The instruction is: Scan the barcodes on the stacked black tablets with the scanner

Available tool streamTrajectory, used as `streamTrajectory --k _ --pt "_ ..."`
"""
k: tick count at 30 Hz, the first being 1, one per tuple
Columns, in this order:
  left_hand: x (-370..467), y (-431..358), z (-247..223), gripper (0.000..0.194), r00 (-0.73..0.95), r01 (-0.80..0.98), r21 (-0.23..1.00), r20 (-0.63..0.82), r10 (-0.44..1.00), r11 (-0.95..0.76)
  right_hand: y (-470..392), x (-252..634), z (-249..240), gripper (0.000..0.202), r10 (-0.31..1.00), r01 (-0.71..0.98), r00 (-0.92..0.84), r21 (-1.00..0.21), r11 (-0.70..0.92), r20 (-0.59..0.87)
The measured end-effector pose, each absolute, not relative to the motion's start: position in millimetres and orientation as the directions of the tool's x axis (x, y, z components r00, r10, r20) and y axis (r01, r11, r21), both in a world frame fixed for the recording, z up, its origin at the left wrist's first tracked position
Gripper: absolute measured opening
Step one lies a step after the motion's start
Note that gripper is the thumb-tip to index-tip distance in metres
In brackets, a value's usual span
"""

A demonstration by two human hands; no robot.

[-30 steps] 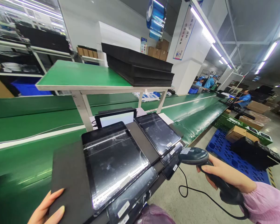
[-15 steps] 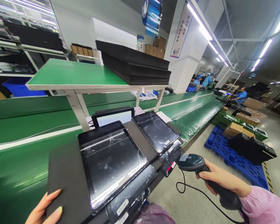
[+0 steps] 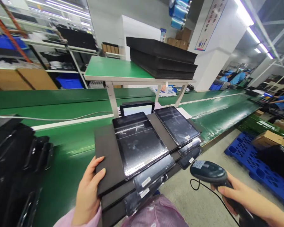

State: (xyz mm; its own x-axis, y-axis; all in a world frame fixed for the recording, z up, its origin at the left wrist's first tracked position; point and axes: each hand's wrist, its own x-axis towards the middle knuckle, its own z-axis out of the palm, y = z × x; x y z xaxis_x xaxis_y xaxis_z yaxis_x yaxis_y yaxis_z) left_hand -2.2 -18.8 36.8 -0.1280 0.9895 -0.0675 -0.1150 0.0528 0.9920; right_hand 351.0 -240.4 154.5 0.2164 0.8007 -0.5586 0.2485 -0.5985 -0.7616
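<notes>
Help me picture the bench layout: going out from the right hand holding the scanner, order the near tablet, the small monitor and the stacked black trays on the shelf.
From the right hand:
1. Near tablet, to its left.
2. Small monitor, behind the tablets.
3. Stacked black trays, up on the green shelf.

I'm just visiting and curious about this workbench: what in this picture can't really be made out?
- Scanner: its handle is wrapped by the right hand and runs off the bottom edge.
- Labels on the lower tablets: print too small to read.
- Lower tablets: mostly covered by the top tablet.
- Small screen: lower part hidden behind the tablets.
- Left hand on the black tray: fingers hidden underneath.
- Dark stack at left: blurred.
</notes>
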Motion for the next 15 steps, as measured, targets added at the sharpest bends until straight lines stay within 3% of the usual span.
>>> streamTrajectory --k 3,7,11,15 --pt "-3 -18 34 0.047 -0.099 -0.192 0.976 -0.122 0.988 0.102 -241 305 142 0.095 0.805 0.174 0.080 -0.787 -0.592 -0.588" --pt "-4 -18 32 0.044 -0.080 -0.198 0.978 -0.076 0.994 0.059 -233 256 129 0.097 0.827 0.098 -0.023 -0.824 -0.558 -0.562" --pt "-5 -16 28 0.042 -0.047 -0.191 0.981 -0.033 0.998 0.023 -222 237 131 0.106 0.830 0.130 -0.110 -0.836 -0.533 -0.546" --pt "-6 -15 25 0.042 -0.027 -0.231 0.973 -0.034 0.999 0.027 -219 230 136 0.104 0.837 0.142 -0.111 -0.842 -0.521 -0.536"
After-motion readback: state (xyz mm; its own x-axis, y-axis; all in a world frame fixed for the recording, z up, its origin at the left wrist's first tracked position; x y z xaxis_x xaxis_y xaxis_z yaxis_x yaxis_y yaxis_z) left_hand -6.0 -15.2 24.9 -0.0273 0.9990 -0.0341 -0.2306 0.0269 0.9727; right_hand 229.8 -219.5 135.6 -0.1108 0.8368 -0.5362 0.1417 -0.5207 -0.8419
